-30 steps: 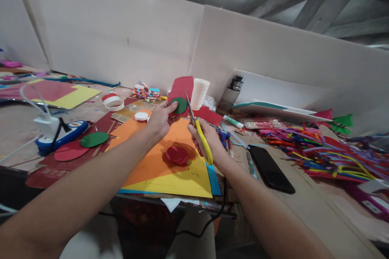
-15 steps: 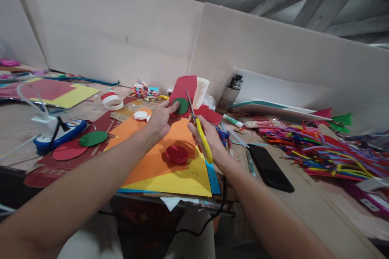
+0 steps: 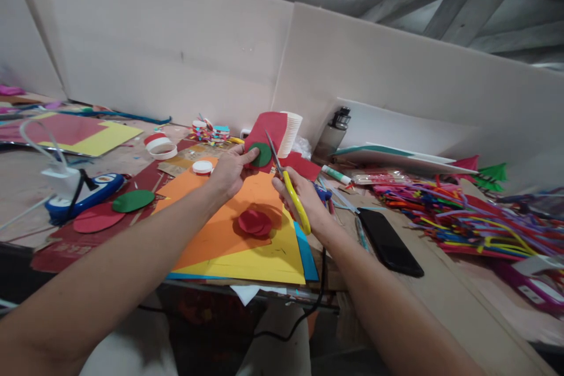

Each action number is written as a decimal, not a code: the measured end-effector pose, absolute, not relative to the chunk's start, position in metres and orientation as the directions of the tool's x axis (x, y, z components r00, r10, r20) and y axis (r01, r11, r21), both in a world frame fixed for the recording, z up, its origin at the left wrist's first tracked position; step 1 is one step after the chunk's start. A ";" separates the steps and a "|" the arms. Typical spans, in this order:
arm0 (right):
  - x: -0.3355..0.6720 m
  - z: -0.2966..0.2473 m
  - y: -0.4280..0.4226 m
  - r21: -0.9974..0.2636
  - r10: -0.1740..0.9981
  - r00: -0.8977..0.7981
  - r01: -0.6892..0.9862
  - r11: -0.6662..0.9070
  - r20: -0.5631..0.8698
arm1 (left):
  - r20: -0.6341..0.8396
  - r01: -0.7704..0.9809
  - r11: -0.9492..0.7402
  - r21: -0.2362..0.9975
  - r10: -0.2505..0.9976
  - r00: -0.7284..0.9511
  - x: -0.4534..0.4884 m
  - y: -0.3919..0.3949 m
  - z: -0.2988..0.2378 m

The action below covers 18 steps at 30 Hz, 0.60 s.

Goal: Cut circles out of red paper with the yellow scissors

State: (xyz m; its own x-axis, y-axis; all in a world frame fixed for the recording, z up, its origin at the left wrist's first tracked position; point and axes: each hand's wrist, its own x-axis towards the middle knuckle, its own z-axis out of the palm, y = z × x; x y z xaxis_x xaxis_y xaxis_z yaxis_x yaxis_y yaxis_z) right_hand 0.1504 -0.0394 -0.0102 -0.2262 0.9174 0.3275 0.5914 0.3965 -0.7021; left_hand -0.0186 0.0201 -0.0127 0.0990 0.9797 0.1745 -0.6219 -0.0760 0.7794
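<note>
Between the thumb and fingers of my left hand (image 3: 230, 171) is a red paper sheet (image 3: 269, 128), with a green paper circle (image 3: 261, 155) pressed flat against it. My right hand (image 3: 304, 194) grips yellow-handled scissors (image 3: 296, 200), their blades pointing up and left beside the green circle, over the red sheet. Whether the blades touch the paper I cannot tell. Below both hands, small red paper circles (image 3: 254, 222) lie in a loose pile on orange paper (image 3: 211, 235). Behind the red sheet stands a stack of white paper cups (image 3: 291, 134).
Yellow paper (image 3: 282, 264) lies under the orange. To the left are a large green circle (image 3: 133, 201), a red circle (image 3: 97, 218) and a blue power strip (image 3: 88, 194). On the right sit a black phone (image 3: 390, 242), a glue stick (image 3: 336, 174) and many pipe cleaners (image 3: 467, 211).
The red sheet and green circle have tilted slightly in my left hand. The scissors have shifted a little beside them, and the whole view has moved slightly.
</note>
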 end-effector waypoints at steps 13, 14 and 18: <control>0.150 -0.003 -0.043 -0.723 0.911 -0.236 0.554 0.413 0.339 | 0.203 -0.591 -0.070 0.804 0.966 0.162 -0.022 0.021 -0.011; 0.150 -0.002 -0.044 -0.725 0.912 -0.235 0.553 0.410 0.336 | 0.200 -0.587 -0.067 0.807 0.966 0.166 -0.022 0.022 -0.010; 0.150 0.000 -0.046 -0.724 0.915 -0.237 0.560 0.402 0.325 | 0.200 -0.576 -0.060 0.815 0.963 0.182 -0.024 0.024 -0.009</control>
